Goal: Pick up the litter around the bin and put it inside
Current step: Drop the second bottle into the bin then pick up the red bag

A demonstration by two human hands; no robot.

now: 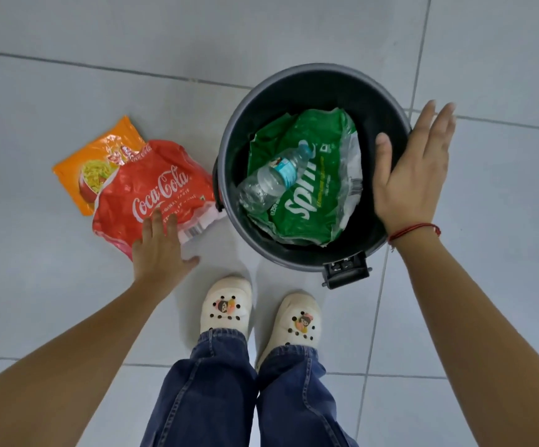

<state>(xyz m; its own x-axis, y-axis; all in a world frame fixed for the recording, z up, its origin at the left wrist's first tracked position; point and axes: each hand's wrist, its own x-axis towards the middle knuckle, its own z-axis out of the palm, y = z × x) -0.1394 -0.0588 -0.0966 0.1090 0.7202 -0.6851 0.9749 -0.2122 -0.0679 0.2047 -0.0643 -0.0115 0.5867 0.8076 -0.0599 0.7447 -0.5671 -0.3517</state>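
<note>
A round dark bin (229, 146) stands open on the floor, holding a green Sprite wrapper (316, 195) with a clear plastic bottle (271, 179) lying on top. To its left on the tiles lies a red Coca-Cola wrapper (152, 191), overlapping an orange noodle packet (90, 166). My left hand (158, 250) is low over the red wrapper's near edge, fingers spread and touching it, holding nothing. My right hand (413, 175) hovers flat and open above the bin's right rim.
Pale grey floor tiles (68, 91) with dark grout lines surround the bin. The bin's pedal (345, 272) juts out toward my white clogs (226, 304), which stand just in front of it. Jeans cover my legs.
</note>
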